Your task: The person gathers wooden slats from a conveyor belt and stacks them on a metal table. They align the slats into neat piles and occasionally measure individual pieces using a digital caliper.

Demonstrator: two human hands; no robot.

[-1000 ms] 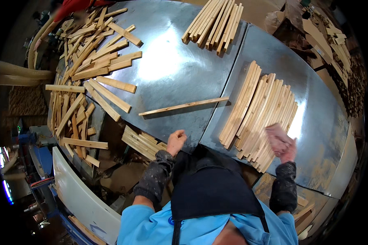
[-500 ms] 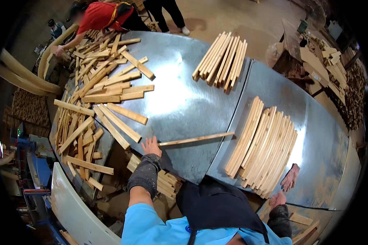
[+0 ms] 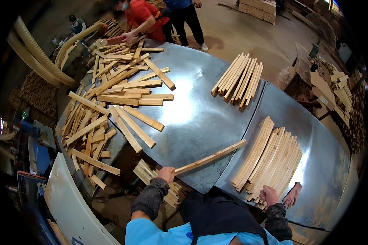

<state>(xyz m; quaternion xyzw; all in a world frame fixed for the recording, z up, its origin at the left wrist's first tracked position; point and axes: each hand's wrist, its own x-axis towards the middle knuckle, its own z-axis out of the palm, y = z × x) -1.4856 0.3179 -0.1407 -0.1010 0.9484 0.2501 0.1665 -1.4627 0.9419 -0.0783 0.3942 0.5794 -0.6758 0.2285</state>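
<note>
My left hand (image 3: 166, 174) is closed around the near end of a wooden strip (image 3: 210, 157). The strip slants over the metal table toward the right, its far end close to a row of strips (image 3: 270, 155) laid side by side. At the near ends of that row is my right hand (image 3: 269, 196), curled into a fist; what it holds, if anything, is hidden. Beside it lies an empty pinkish work glove (image 3: 292, 195). A messy heap of wooden strips (image 3: 122, 87) covers the table's left side.
Another bundle of strips (image 3: 238, 79) lies at the table's far side. More strips (image 3: 171, 192) are stacked below the near edge. A person in red (image 3: 145, 22) leans over the heap's far end, another person standing alongside. A pale curved panel (image 3: 69, 196) stands at near left.
My left hand has gone from resting flat by the strip's end to gripping it, and the strip has turned. My right hand has risen to the row's near ends and closed. The view has shifted.
</note>
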